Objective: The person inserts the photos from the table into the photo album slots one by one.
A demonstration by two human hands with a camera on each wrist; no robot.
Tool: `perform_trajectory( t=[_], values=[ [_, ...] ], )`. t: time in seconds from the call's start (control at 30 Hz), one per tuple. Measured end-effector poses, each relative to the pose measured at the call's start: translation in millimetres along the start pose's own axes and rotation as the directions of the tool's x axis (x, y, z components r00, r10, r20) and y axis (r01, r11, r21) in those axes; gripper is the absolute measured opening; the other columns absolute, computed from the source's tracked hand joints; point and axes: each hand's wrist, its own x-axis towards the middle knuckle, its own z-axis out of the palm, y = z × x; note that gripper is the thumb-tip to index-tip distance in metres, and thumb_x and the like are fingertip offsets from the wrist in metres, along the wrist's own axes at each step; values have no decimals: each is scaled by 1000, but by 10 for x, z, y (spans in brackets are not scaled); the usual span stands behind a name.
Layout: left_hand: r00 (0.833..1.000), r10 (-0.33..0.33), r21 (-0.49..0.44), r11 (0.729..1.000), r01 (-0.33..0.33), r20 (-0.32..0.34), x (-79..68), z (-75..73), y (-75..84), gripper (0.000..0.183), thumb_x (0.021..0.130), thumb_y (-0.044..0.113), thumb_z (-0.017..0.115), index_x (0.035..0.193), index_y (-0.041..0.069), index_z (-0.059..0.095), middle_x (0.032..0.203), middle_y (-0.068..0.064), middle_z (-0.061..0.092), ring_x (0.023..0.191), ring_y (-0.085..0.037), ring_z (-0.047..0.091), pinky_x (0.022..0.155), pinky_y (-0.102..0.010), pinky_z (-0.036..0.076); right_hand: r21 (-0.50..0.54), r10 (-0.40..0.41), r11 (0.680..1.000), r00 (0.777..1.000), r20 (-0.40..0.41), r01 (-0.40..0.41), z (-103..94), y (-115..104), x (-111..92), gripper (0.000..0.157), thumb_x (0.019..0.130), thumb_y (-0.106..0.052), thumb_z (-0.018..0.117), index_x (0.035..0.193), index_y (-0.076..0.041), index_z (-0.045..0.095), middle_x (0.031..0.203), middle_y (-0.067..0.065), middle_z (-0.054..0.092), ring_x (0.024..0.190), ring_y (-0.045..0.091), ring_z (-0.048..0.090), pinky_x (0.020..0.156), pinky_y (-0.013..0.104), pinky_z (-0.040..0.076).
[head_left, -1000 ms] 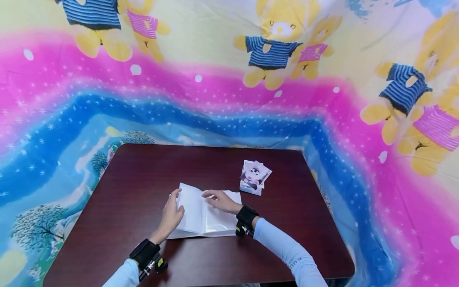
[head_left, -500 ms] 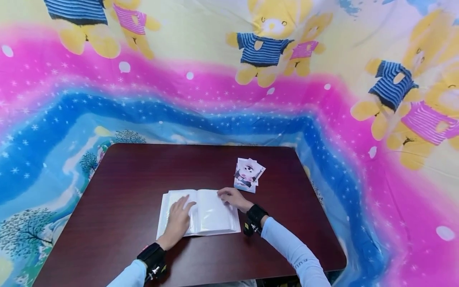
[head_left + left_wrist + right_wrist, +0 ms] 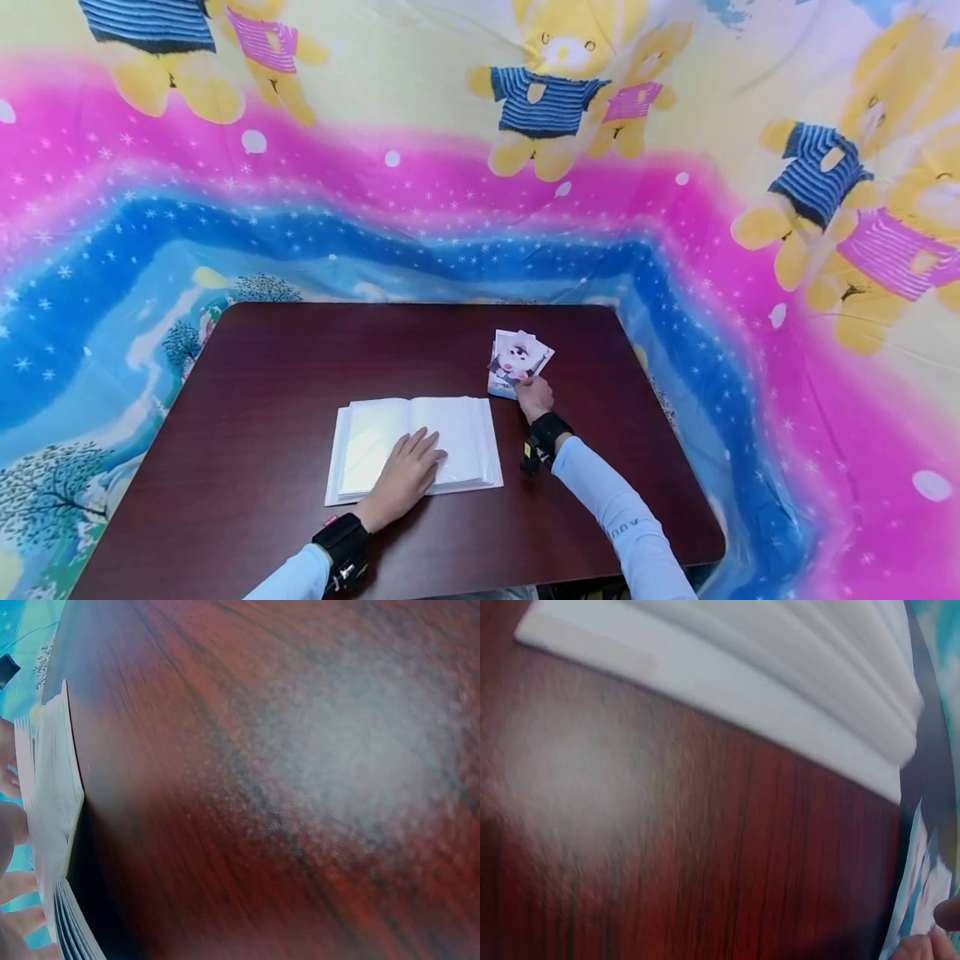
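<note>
1. Fingers of the left hand [image 3: 403, 477] rest loosely spread on the open album [image 3: 369, 446], gripping nothing that I can see
2. Around one o'clock from the album, the right hand [image 3: 536, 398] curls its fingers at the near edge of the cards [image 3: 519, 353]; whether they pinch one, I cannot tell
3. Done, I'd judge: album open on the worktop [image 3: 262, 400]; left, seemingly: the cards, piled outside its blank-looking pages

Lower cards [image 3: 498, 390] partly hidden, sleeves [image 3: 617, 517] cut off; lettering [image 3: 624, 527] unclear
</note>
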Motion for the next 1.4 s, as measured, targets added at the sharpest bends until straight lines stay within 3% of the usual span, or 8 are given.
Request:
perform_trajectory(
  t=[0.17, 0.27, 0.37, 0.5, 0.8, 1.03, 1.27, 1.4],
  values=[
    [1000, 3, -37, 999, -4, -21, -11, 7, -20, 24, 85, 3, 72, 109, 5, 69, 127, -26, 60, 122, -48, 52, 97, -62, 41, -88, 131, 988, 991, 33, -127, 17, 68, 143, 28, 91, -26, 66, 76, -3, 60, 71, 8, 54, 70, 27, 52, 71, 40, 45],
    [1000, 7, -45, 999, -8, -25, -16, 10, -20, 24, 85, 2, 72, 108, 5, 69, 126, -27, 60, 121, -49, 52, 98, -61, 41, -119, 174, 979, 983, 61, -166, 15, 56, 180, 40, 91, -36, 67, 96, 4, 63, 94, 19, 61, 90, 36, 56, 81, 47, 46],
    [1000, 8, -39, 999, -9, -14, -10, 17, -19, 24, 85, 3, 72, 109, 6, 69, 127, -27, 60, 122, -48, 52, 99, -60, 41, -162, 194, 970, 979, 67, -181, 12, 26, 201, 60, 91, -41, 67, 117, 11, 55, 116, 30, 55, 109, 46, 50, 92, 56, 41],
    [1000, 8, -29, 1000, -7, 4, -2, 29, -9, 24, 86, 4, 72, 110, 6, 69, 128, -26, 59, 123, -47, 51, 100, -59, 41, -219, 206, 956, 978, 40, -193, 48, 23, 213, 71, 90, -43, 66, 123, 16, 46, 120, 34, 50, 113, 48, 48, 94, 58, 39],
    [1000, 26, -25, 999, -26, -15, -4, 27, -18, 25, 84, 3, 71, 109, 4, 68, 126, -27, 59, 121, -48, 52, 98, -60, 41, -178, 253, 951, 967, -19, -253, 132, 33, 238, 68, 87, -40, 71, 120, 14, 46, 116, 30, 49, 110, 44, 48, 93, 55, 39],
    [1000, 27, -13, 1000, -27, -15, -4, 11, -36, 25, 85, 3, 71, 110, 4, 68, 126, -28, 59, 120, -49, 52, 97, -61, 42, -192, 197, 964, 978, 61, -182, 38, 31, 249, 37, 88, -33, 70, 97, 3, 64, 105, 25, 61, 102, 44, 55, 90, 58, 42],
    [1000, 21, -22, 1000, -21, 10, -13, 17, -25, 25, 86, 4, 71, 111, 4, 68, 127, -27, 59, 121, -48, 52, 98, -61, 42, -103, 289, 953, 956, 47, -283, 26, 58, 248, 49, 86, -34, 74, 115, 2, 58, 113, 22, 63, 106, 41, 56, 92, 54, 43],
    [1000, 12, -3, 1000, -12, 23, -18, 20, -16, 26, 87, 4, 71, 113, 4, 69, 129, -27, 58, 124, -48, 50, 100, -61, 41, -2, 264, 964, 964, 5, -264, 31, 29, 234, 30, 85, -27, 74, 94, -2, 58, 88, 13, 62, 86, 33, 58, 80, 47, 46]
  ],
)
